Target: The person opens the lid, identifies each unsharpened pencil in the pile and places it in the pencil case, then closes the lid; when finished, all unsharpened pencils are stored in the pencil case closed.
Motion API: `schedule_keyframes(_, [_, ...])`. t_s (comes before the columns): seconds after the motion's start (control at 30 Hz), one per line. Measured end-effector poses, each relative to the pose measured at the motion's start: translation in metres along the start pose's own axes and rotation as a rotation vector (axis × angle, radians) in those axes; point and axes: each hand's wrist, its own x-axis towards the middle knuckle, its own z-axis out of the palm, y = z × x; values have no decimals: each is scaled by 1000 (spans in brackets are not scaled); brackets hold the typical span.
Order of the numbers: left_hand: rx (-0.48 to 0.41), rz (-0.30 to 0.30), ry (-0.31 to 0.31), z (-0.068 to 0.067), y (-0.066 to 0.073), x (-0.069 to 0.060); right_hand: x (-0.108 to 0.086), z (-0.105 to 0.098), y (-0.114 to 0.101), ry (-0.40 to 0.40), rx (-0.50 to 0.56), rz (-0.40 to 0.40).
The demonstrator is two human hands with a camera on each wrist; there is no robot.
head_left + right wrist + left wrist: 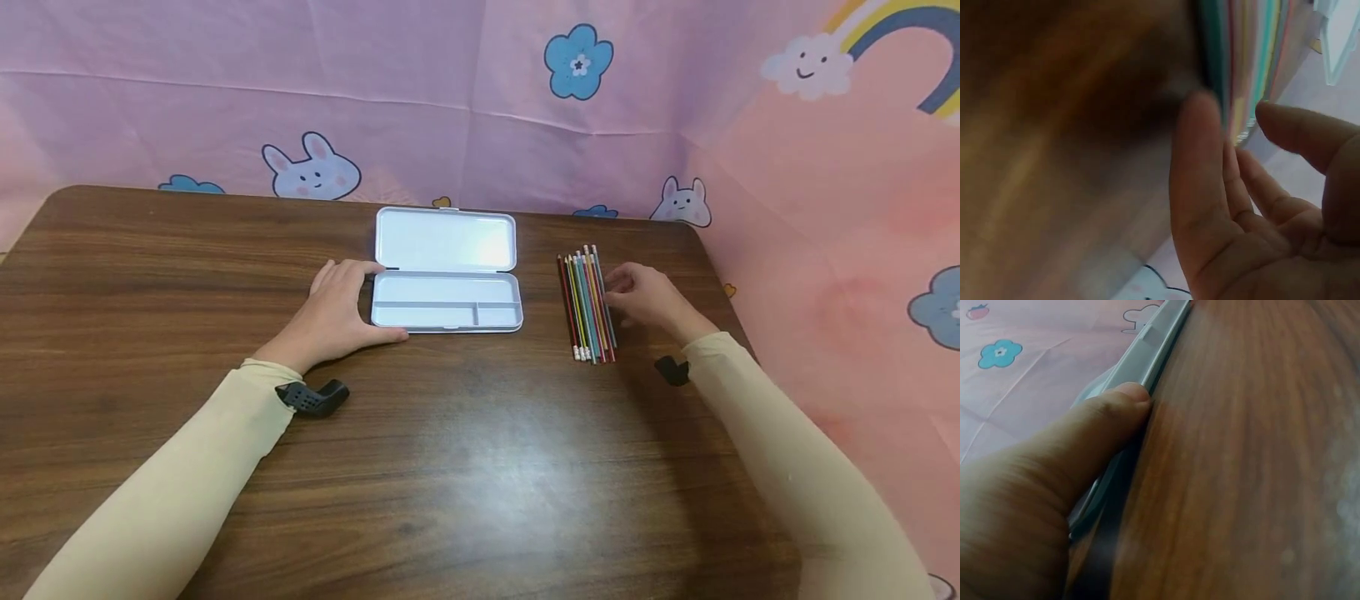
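Observation:
A white metal pencil case (424,317) lies on the table with its lid raised back, showing a long compartment and smaller ones in front. My left hand (330,312) holds its left end, thumb along the front edge and fingers at the hinge side. In the left wrist view the thumb (1094,422) presses the case's front wall (1154,340). To the right of the case lies a row of several coloured pencils (587,304), side by side. My right hand (648,298) is at their right side, thumb and fingers apart; in the right wrist view the index finger (1197,181) reaches the outermost pencil's edge.
The brown wooden table (465,467) spreads under everything. Behind it and on the right hangs a pink and purple cloth (420,100) with cartoon prints. A black wrist camera (315,400) is strapped to the left wrist, another (672,371) to the right.

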Motion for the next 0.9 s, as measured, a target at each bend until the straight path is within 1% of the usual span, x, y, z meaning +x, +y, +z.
schedule_keyframes(0.07, [2,1,-2,0,0,0,-1,3,5,-33,65,38])
schedule_keyframes(0.13, [2,-1,-5,0,0,0,-1,6,8,-41,89,64])
schedule_keyframes(0.3, [3,-6,-11,-1,1,0,-1,9,12,-27,91,76])
schedule_keyframes(0.5, [2,-10,-19,0,1,0,-4,6,15,-20,77,71])
schedule_keyframes(0.7, [1,2,-16,1,0,0,-7,3,19,-11,-22,51])
schedule_keyframes(0.9, [-1,-3,-16,0,-2,-1,-12,3,16,12,-203,55])
